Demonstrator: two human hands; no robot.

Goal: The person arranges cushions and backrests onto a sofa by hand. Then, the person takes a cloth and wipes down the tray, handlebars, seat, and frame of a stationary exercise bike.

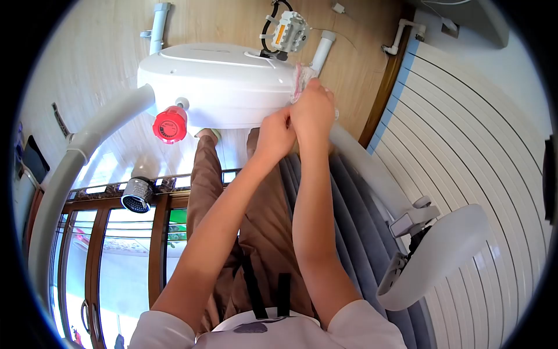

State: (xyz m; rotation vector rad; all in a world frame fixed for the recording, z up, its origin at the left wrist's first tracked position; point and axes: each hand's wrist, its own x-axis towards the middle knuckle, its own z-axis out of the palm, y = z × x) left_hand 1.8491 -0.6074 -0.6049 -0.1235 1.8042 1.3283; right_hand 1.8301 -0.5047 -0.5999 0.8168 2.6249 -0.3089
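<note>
A white exercise bike body (215, 81) lies across the upper middle of the view. At its right end, my right hand (313, 110) is closed on a white and pink cloth (302, 79), which is pressed against the casing. My left hand (276, 135) is right beside it, at the casing's lower edge, with the fingers curled in. Whatever those fingers may hold is hidden. A red knob (170, 124) sticks out of the body's left part. Above the casing, a grey pedal (290, 32) with an orange reflector is visible.
A grey-white tube (116, 113) curves down the left side. The bike's seat (439, 256) stands at lower right, before a white slatted panel (465, 151). Grey ridged cushioning (354, 215) runs beside my legs. Glass doors (125, 262) are at lower left.
</note>
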